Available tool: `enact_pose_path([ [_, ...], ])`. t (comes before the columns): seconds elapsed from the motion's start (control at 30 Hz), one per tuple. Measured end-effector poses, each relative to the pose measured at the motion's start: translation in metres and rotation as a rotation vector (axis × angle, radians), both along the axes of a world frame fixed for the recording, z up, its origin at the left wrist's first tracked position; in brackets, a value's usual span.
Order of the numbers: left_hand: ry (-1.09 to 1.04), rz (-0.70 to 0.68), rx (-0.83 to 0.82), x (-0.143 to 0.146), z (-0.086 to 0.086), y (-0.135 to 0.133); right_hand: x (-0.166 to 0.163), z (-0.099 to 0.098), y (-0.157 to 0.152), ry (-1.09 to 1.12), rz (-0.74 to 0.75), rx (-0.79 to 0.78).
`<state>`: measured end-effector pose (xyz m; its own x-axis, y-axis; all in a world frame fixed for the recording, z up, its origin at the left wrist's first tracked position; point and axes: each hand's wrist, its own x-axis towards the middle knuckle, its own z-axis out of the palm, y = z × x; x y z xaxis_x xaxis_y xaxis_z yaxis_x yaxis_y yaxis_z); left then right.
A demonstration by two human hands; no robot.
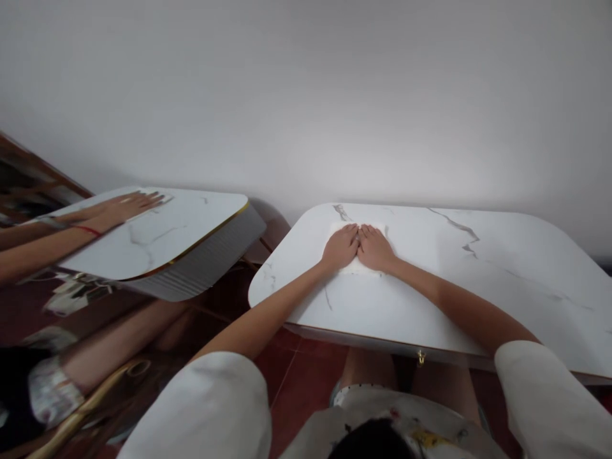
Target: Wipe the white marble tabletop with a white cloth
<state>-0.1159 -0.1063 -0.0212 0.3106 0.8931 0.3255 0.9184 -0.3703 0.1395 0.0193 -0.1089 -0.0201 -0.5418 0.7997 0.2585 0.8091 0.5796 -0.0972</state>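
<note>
Head view: your left hand (341,246) and right hand (375,247) lie flat on the white cloth (362,266), fingers nearly together, gripping nothing; it sits on the marbled table (421,299), just right of frame centre. Press evenly through both palms.

We count two white, grey-veined, round-cornered tables (502,274) at nine and four o'clock, one gold-coloured knob (421,358) at five, our two bare hands (341,247) on one square white cloth (362,267).

The cloth (362,268) is white, the tabletop (507,252) grey-veined.
</note>
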Motion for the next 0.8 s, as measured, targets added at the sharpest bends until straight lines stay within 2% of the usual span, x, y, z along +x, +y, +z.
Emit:
enact_pose_path([
  [0.27,0.005,0.015,0.052,-0.012,-0.002,0.093,-0.015,-0.003,0.099,-0.006,0.024,0.051],
  [0.47,0.056,-0.035,0.08,-0.007,-0.009,0.153,-0.01,-0.005,0.145,0.044,-0.057,0.03],
  [0.6,0.074,-0.067,0.085,0.021,-0.009,0.165,0.017,-0.004,0.153,0.039,-0.095,0.024],
  [0.8,0.06,-0.147,0.056,0.069,-0.006,0.151,0.062,-0.004,0.133,0.024,-0.194,0.029],
])
